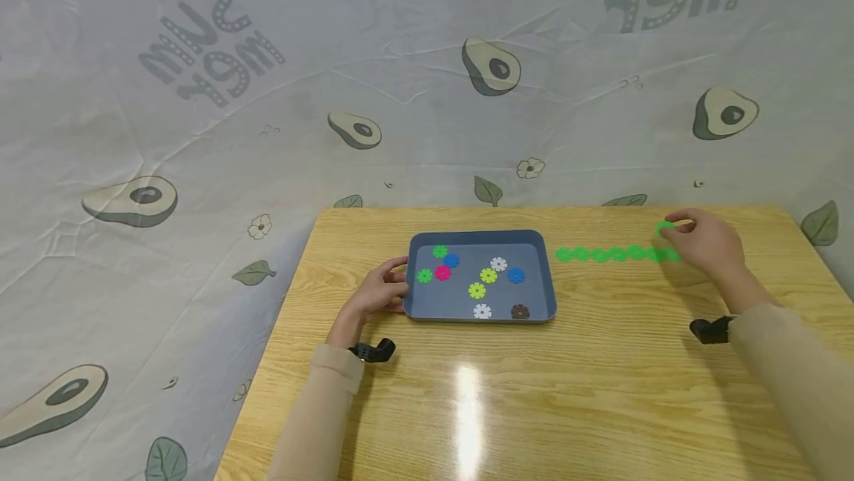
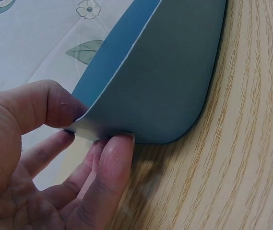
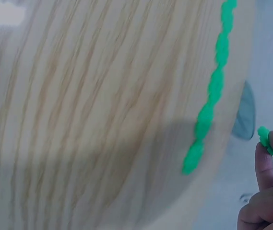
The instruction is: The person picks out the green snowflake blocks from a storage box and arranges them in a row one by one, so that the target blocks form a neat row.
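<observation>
My left hand (image 1: 382,289) grips the left rim of a blue-grey tray (image 1: 480,239); in the left wrist view, the fingers (image 2: 112,163) close on the tray wall (image 2: 160,72) at its corner. Inside the tray lie several notched plastic discs, among them a green disc (image 1: 424,276), a pink disc (image 1: 442,273) and a brown disc (image 1: 520,311). Over on the right, my right hand (image 1: 712,244) pinches a green notched disc (image 3: 267,143) between thumb and fingers. It is held above the right end of a row of green discs (image 1: 600,255) lying on the table.
The wooden table (image 1: 567,392) carries the tray left of the green row. Behind it hangs a pale cloth (image 1: 414,58) printed with avocados and leaves, which meets the table's back edge. A band with a small black device (image 1: 376,350) sits on each wrist.
</observation>
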The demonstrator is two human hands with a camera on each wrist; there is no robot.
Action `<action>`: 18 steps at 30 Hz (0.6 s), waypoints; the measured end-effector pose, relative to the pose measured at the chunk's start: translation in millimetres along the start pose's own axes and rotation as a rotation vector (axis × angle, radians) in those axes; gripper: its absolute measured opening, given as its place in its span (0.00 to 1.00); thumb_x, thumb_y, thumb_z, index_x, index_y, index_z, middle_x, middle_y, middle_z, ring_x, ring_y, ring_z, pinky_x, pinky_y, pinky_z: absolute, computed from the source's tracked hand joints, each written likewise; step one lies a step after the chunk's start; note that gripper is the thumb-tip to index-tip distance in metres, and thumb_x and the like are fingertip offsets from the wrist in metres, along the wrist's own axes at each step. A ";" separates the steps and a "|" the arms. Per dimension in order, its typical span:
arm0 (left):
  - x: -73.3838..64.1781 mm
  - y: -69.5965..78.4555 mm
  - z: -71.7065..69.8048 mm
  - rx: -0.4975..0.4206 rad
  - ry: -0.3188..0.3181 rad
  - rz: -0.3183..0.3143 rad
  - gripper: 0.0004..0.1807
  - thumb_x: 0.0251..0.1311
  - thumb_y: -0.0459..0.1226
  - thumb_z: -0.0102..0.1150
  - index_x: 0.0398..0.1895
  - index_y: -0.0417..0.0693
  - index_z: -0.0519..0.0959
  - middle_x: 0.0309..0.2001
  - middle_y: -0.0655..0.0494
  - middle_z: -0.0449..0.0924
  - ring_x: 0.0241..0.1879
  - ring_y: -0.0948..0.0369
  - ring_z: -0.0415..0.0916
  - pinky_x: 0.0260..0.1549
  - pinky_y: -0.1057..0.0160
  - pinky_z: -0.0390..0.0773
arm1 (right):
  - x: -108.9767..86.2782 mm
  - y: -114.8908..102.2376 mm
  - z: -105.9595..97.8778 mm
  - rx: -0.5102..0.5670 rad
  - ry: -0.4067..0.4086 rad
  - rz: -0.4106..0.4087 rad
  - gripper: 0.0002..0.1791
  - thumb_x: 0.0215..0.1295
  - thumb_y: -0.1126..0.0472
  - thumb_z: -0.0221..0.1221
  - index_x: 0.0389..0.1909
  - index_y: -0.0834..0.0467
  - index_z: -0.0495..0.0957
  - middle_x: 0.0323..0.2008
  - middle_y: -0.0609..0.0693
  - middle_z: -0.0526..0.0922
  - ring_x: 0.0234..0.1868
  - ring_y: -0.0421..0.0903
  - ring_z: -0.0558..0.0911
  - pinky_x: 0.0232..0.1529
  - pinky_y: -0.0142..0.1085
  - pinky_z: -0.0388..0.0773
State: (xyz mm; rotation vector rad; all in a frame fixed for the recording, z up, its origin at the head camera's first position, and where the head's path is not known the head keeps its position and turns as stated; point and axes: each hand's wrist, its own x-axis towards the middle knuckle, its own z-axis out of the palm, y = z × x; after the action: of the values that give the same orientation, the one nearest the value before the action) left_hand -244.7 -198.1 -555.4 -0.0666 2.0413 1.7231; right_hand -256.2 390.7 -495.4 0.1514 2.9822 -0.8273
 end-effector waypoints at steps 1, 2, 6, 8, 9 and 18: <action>0.2 -0.4 -0.1 0.000 0.001 -0.001 0.40 0.62 0.28 0.61 0.79 0.56 0.65 0.55 0.39 0.75 0.37 0.54 0.81 0.32 0.57 0.87 | -0.4 4.6 -1.4 -0.008 0.004 0.012 0.29 0.79 0.46 0.51 0.64 0.67 0.72 0.55 0.75 0.77 0.49 0.72 0.77 0.38 0.58 0.75; 0.4 -0.8 -0.2 0.001 0.003 -0.001 0.40 0.62 0.28 0.61 0.79 0.56 0.66 0.55 0.39 0.75 0.38 0.54 0.81 0.32 0.57 0.87 | -1.2 8.3 -3.2 -0.013 0.001 0.027 0.29 0.79 0.46 0.50 0.65 0.67 0.72 0.56 0.75 0.77 0.50 0.73 0.77 0.37 0.56 0.75; 1.0 -1.0 -0.3 0.002 0.009 0.001 0.39 0.63 0.28 0.60 0.78 0.56 0.66 0.55 0.40 0.76 0.38 0.54 0.81 0.31 0.56 0.87 | -6.9 19.4 -9.6 -0.021 -0.004 0.092 0.30 0.79 0.46 0.48 0.66 0.68 0.70 0.58 0.75 0.75 0.51 0.73 0.75 0.33 0.51 0.75; 1.1 -0.6 -0.2 0.004 0.011 0.001 0.39 0.63 0.28 0.60 0.78 0.57 0.67 0.55 0.40 0.76 0.39 0.54 0.81 0.31 0.57 0.87 | -10.3 24.2 -10.6 -0.013 0.002 0.115 0.30 0.79 0.47 0.48 0.67 0.68 0.69 0.59 0.75 0.74 0.52 0.74 0.75 0.32 0.50 0.75; 1.2 -0.4 -0.3 0.003 0.010 0.002 0.39 0.62 0.27 0.60 0.78 0.56 0.67 0.56 0.40 0.76 0.40 0.54 0.81 0.31 0.56 0.87 | -11.9 27.2 -10.3 -0.005 0.006 0.129 0.31 0.79 0.47 0.48 0.67 0.69 0.69 0.60 0.75 0.74 0.52 0.74 0.75 0.33 0.51 0.74; 0.9 -1.8 0.0 0.004 0.006 0.006 0.39 0.64 0.27 0.59 0.79 0.55 0.66 0.56 0.40 0.76 0.41 0.53 0.81 0.32 0.55 0.88 | -15.7 55.4 -0.2 0.131 -0.006 0.272 0.37 0.78 0.42 0.45 0.71 0.70 0.66 0.64 0.78 0.68 0.55 0.74 0.72 0.44 0.60 0.72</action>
State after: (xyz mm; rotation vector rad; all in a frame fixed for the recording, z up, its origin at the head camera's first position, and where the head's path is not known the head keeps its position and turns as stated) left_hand -244.9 -198.3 -557.4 -0.0644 2.0512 1.7251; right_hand -234.8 436.7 -522.5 0.5431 2.8114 -0.9821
